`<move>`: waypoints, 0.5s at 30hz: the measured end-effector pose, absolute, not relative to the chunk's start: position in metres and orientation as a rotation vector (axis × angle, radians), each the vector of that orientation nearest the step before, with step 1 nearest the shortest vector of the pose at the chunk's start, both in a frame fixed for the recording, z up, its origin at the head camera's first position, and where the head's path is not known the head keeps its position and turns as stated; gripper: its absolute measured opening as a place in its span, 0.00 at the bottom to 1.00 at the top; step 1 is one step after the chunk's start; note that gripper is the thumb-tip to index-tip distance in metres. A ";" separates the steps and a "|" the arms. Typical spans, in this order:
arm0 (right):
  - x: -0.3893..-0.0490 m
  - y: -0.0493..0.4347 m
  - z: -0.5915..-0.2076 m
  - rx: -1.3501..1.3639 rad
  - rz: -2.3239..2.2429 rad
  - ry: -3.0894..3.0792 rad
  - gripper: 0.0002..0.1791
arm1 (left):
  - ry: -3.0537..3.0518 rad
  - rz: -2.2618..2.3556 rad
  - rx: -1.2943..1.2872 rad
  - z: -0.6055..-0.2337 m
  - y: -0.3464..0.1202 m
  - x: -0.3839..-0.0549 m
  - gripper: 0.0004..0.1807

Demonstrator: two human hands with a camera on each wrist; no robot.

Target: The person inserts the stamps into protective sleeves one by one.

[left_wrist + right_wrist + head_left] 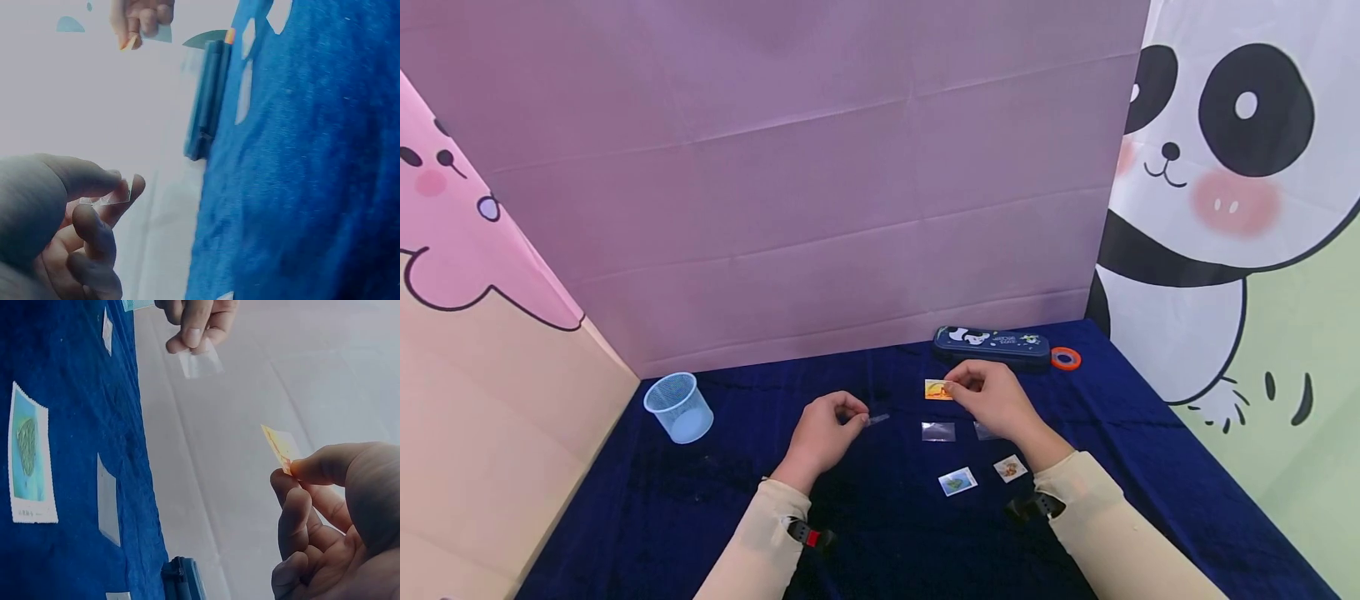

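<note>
Between thumb and fingertips, my left hand point(822, 435) pinches a small clear plastic sleeve point(201, 364) by its edge, raised in front of the body. My right hand point(1000, 407) pinches a yellow-orange postage stamp point(936, 389) at one end, up and to the right of the left hand. The sleeve and the stamp are apart. Below the right hand, two more clear sleeves lie on the cloth: one in plain sight point(938, 432), the other point(984, 432) partly hidden by that hand. Nearer the body lie a blue-green stamp point(957, 482) and a white stamp with a brownish picture point(1010, 468).
A dark blue cloth point(880, 542) covers the table. At its back right sit a navy pencil case point(992, 343) with a panda print and an orange tape roll point(1066, 358). To the left stands a light blue mesh cup point(679, 408). Fabric walls point(820, 208) enclose the table.
</note>
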State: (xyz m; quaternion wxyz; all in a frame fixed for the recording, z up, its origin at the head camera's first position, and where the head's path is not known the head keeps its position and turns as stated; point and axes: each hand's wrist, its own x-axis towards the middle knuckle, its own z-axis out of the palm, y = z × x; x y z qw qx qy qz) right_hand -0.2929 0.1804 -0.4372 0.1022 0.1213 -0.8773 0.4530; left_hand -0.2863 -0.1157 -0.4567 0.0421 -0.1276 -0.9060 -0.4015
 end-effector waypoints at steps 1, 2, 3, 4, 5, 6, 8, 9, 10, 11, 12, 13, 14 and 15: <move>-0.293 0.180 -0.437 0.363 1.339 -2.587 0.03 | -2.758 -1.236 -0.392 -0.455 -0.117 -0.286 0.04; -0.292 0.180 -0.436 0.367 1.342 -2.582 0.03 | -2.746 -1.235 -0.394 -0.453 -0.118 -0.285 0.05; -0.292 0.179 -0.436 0.372 1.342 -2.580 0.03 | -2.734 -1.238 -0.393 -0.451 -0.119 -0.285 0.04; -0.292 0.179 -0.435 0.377 1.343 -2.576 0.03 | -2.724 -1.235 -0.391 -0.449 -0.120 -0.284 0.03; -0.291 0.179 -0.435 0.381 1.343 -2.573 0.03 | -2.714 -1.237 -0.390 -0.448 -0.121 -0.284 0.02; -0.291 0.178 -0.434 0.384 1.344 -2.569 0.03 | -2.699 -1.246 -0.389 -0.446 -0.122 -0.283 0.01; -0.290 0.177 -0.433 0.387 1.344 -2.564 0.03 | -2.669 -1.268 -0.390 -0.442 -0.124 -0.281 0.02; -0.289 0.177 -0.432 0.387 1.345 -2.562 0.03 | -2.655 -1.281 -0.389 -0.440 -0.125 -0.280 0.03; -0.289 0.176 -0.431 0.387 1.347 -2.559 0.03 | -2.644 -1.291 -0.389 -0.439 -0.126 -0.279 0.03; -0.289 0.176 -0.431 0.386 1.349 -2.557 0.03 | -2.630 -1.303 -0.397 -0.437 -0.127 -0.278 0.04; -0.288 0.176 -0.430 0.384 1.352 -2.554 0.03 | -2.620 -1.310 -0.399 -0.436 -0.128 -0.278 0.04; -0.288 0.175 -0.430 0.384 1.353 -2.554 0.03 | -2.612 -1.312 -0.401 -0.434 -0.129 -0.277 0.04; -0.287 0.175 -0.429 0.387 1.356 -2.551 0.03 | -2.604 -1.316 -0.403 -0.433 -0.129 -0.276 0.04; -0.287 0.174 -0.428 0.386 1.361 -2.550 0.03 | -2.596 -1.321 -0.405 -0.432 -0.130 -0.275 0.04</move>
